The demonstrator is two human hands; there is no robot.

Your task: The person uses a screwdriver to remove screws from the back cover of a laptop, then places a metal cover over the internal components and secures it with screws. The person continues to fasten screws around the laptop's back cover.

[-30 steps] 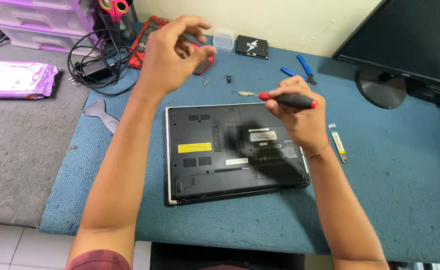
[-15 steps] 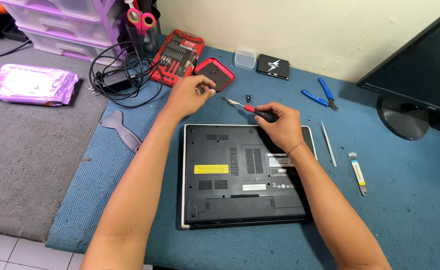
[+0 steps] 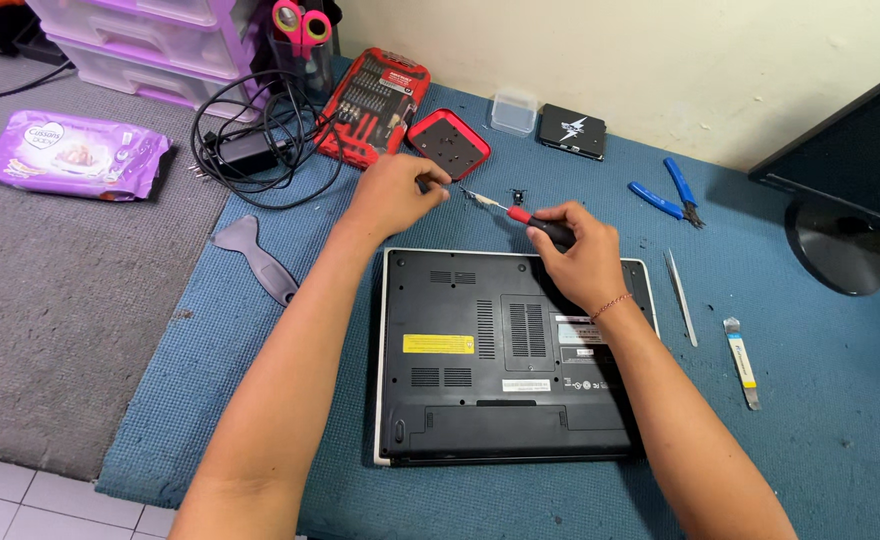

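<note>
The right hand (image 3: 582, 255) is closed around the black grip of a red-collared screwdriver (image 3: 525, 220), whose thin shaft points left toward the left hand (image 3: 397, 193). The left hand's fingertips are pinched together just at the tip of the shaft; whatever they pinch is too small to make out. Both hands hover over the blue mat (image 3: 260, 400) just beyond the far edge of a laptop (image 3: 480, 360) that lies bottom side up in the middle of the mat, its far right corner hidden under the right hand and wrist.

Near the mat's far edge sits a small red tray (image 3: 448, 143) with tiny dark bits in it that cannot be told apart, beside an open red bit set (image 3: 375, 100). A little black part (image 3: 518, 196) lies between the tray and the screwdriver. A tangle of black cable with a power brick (image 3: 250, 150) spills off the far left corner. A grey pry tool (image 3: 260, 260) lies at the left edge; blue pliers (image 3: 672, 195), tweezers (image 3: 680, 298) and a flat metal tool (image 3: 742, 360) lie to the right. A monitor (image 3: 850, 190) is cut off at the right edge of the view.
</note>
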